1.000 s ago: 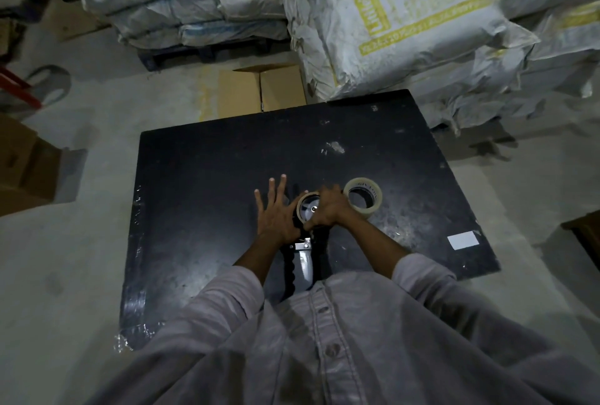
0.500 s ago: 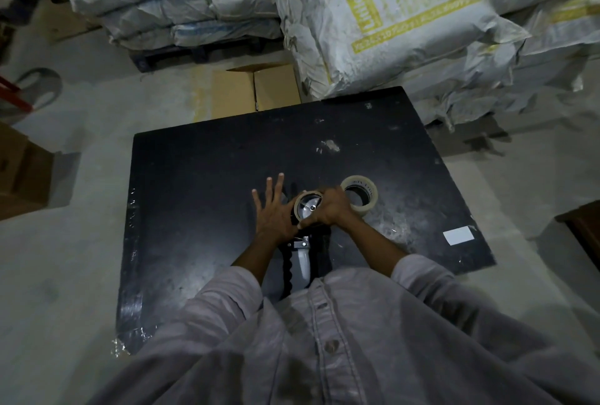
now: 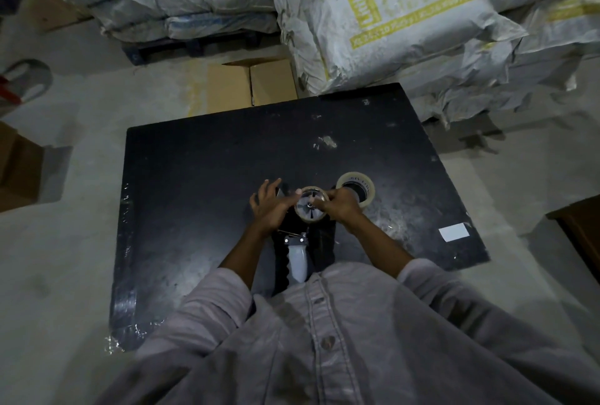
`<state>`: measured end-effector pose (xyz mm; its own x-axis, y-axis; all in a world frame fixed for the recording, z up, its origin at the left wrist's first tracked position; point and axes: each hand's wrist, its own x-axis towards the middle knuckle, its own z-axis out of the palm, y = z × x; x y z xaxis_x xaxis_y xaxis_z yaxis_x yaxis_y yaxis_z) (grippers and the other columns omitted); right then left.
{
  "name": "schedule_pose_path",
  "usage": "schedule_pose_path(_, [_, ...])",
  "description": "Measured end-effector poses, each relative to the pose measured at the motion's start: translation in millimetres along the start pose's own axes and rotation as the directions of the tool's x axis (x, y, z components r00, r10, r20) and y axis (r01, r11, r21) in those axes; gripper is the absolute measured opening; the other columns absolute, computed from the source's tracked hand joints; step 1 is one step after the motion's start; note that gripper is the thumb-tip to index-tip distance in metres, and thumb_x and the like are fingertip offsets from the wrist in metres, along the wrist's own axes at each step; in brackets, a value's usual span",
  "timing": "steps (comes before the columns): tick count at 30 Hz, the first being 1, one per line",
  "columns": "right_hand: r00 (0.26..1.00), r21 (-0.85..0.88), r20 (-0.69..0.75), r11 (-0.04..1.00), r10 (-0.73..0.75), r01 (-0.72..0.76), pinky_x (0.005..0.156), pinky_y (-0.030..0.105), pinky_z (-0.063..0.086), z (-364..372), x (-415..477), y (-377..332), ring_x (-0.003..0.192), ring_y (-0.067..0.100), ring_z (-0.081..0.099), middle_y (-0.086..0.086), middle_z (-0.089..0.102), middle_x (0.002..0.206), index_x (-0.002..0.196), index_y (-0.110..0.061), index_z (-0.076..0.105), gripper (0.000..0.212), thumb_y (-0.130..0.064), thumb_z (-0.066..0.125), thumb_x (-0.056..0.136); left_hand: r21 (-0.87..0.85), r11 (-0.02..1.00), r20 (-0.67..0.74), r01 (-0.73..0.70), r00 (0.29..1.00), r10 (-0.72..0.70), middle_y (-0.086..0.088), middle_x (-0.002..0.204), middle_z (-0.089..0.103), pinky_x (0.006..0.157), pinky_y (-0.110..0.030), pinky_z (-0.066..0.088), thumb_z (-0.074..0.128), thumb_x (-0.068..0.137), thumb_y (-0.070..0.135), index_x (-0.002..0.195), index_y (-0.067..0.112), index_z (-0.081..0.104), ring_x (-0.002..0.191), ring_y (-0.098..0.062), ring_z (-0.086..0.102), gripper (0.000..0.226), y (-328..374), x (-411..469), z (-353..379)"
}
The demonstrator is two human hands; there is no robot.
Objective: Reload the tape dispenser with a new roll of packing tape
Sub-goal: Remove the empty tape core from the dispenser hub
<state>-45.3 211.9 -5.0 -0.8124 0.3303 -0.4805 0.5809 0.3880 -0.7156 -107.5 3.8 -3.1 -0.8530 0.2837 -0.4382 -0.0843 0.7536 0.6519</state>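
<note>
A tape dispenser (image 3: 297, 255) lies on the black table (image 3: 194, 177), its pale handle pointing toward me. A thin, nearly spent tape roll (image 3: 311, 204) sits on its wheel. My right hand (image 3: 341, 206) pinches the right rim of that roll. My left hand (image 3: 271, 208) rests at the roll's left side with fingers spread, fingertips touching its rim and the dispenser frame. A full roll of clear packing tape (image 3: 357, 188) lies flat on the table just right of my right hand.
A white label (image 3: 454, 231) lies on the table's right side. Stacked white sacks (image 3: 389, 14) press against the table's far right corner. A cardboard box (image 3: 253, 84) stands behind the far edge, another (image 3: 19, 167) on the floor to the left.
My left hand has lifted from lying flat on the table and curled in toward the roll on the dispenser. My right hand stays on the roll's rim.
</note>
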Motion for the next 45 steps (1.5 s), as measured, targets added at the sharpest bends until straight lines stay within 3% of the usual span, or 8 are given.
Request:
schedule_pose_path(3, [1.000, -0.015, -0.030, 1.000, -0.006, 0.006, 0.067, 0.039, 0.058, -1, -3, 0, 0.064, 0.015, 0.069, -0.003, 0.072, 0.066, 0.094, -0.007, 0.087, 0.036, -0.041, 0.097, 0.086, 0.270, 0.957, -0.018, -0.110, 0.993, 0.119, 0.009, 0.172, 0.033, 0.129, -0.059, 0.006, 0.049, 0.081, 0.096, 0.104, 0.037, 0.083, 0.164, -0.023, 0.009, 0.071, -4, 8, 12])
schedule_pose_path(7, [0.998, -0.030, -0.053, 0.999, -0.031, 0.029, 0.069, 0.042, 0.060, -3, -5, 0, 0.066, 0.018, 0.071, 0.010, 0.079, 0.073, 0.091, -0.007, 0.088, 0.043, -0.046, 0.101, 0.079, 0.275, 0.956, -0.079, -0.105, 0.988, 0.131, 0.008, 0.158, 0.048, 0.124, -0.056, 0.015, 0.063, 0.077, 0.087, 0.075, 0.039, 0.070, 0.154, -0.023, 0.024, 0.049, -13, 10, 18])
schedule_pose_path(17, [0.995, 0.077, -0.060, 0.994, 0.085, -0.080, 0.061, 0.033, 0.060, -7, -5, -9, 0.050, 0.015, 0.066, 0.010, 0.081, 0.070, 0.080, -0.013, 0.086, 0.036, -0.037, 0.109, 0.068, 0.278, 0.954, -0.075, -0.108, 0.988, 0.134, 0.006, 0.150, 0.045, 0.120, -0.053, 0.016, 0.056, 0.064, 0.084, 0.113, 0.037, 0.077, 0.151, -0.025, 0.022, 0.072, -15, 9, 16])
schedule_pose_path(28, [0.992, -0.020, -0.112, 0.998, 0.057, -0.060, 0.074, 0.043, 0.070, -8, -10, -16, 0.068, 0.027, 0.081, 0.005, 0.082, 0.073, 0.087, -0.014, 0.088, 0.032, -0.035, 0.107, 0.071, 0.118, 0.990, -0.069, -0.075, 0.994, 0.084, 0.006, 0.134, 0.042, 0.119, -0.052, 0.023, 0.073, 0.064, 0.078, 0.090, 0.035, 0.080, 0.141, -0.026, 0.028, 0.051, -10, 10, 12])
schedule_pose_path(33, [0.989, -0.159, -0.131, 0.987, -0.061, 0.039, 0.071, 0.026, 0.054, -5, -15, -27, 0.082, 0.016, 0.077, 0.007, 0.086, 0.097, 0.110, -0.012, 0.088, 0.031, -0.026, 0.098, 0.084, -0.133, 0.988, -0.119, -0.076, 0.991, 0.061, 0.008, 0.135, 0.044, 0.122, -0.046, 0.025, 0.096, 0.073, 0.050, 0.080, 0.037, 0.076, 0.143, -0.020, 0.028, 0.026, -4, 1, 9])
schedule_pose_path(36, [0.993, -0.047, -0.107, 0.998, -0.042, 0.037, 0.072, 0.026, 0.061, -8, -18, -22, 0.088, 0.018, 0.081, 0.001, 0.085, 0.095, 0.111, -0.012, 0.087, 0.041, -0.034, 0.102, 0.080, -0.173, 0.982, -0.119, -0.078, 0.991, 0.058, 0.008, 0.138, 0.048, 0.124, -0.047, 0.022, 0.092, 0.071, 0.063, 0.089, 0.042, 0.080, 0.145, -0.018, 0.027, 0.030, -6, 0, 9])
schedule_pose_path(40, [1.000, 0.217, 0.001, 0.976, 0.004, -0.004, 0.084, 0.056, 0.071, -27, -22, -15, 0.092, 0.027, 0.086, 0.006, 0.086, 0.098, 0.123, -0.014, 0.081, 0.058, -0.037, 0.106, 0.075, -0.300, 0.948, -0.132, -0.101, 0.989, 0.063, 0.013, 0.136, 0.054, 0.126, -0.048, 0.036, 0.081, 0.058, 0.088, 0.087, 0.056, 0.082, 0.146, -0.017, 0.035, 0.042, -11, 3, 6])
schedule_pose_path(45, [0.989, 0.404, 0.149, 0.912, 0.011, -0.070, 0.090, 0.047, 0.071, -57, -38, -9, 0.103, 0.032, 0.085, 0.018, 0.083, 0.118, 0.126, -0.011, 0.078, 0.055, -0.022, 0.104, 0.078, -0.337, 0.927, -0.157, -0.162, 0.981, 0.114, 0.015, 0.136, 0.058, 0.124, -0.050, 0.042, 0.075, 0.059, 0.096, 0.099, 0.054, 0.084, 0.146, -0.017, 0.043, 0.059, -14, 2, 9])
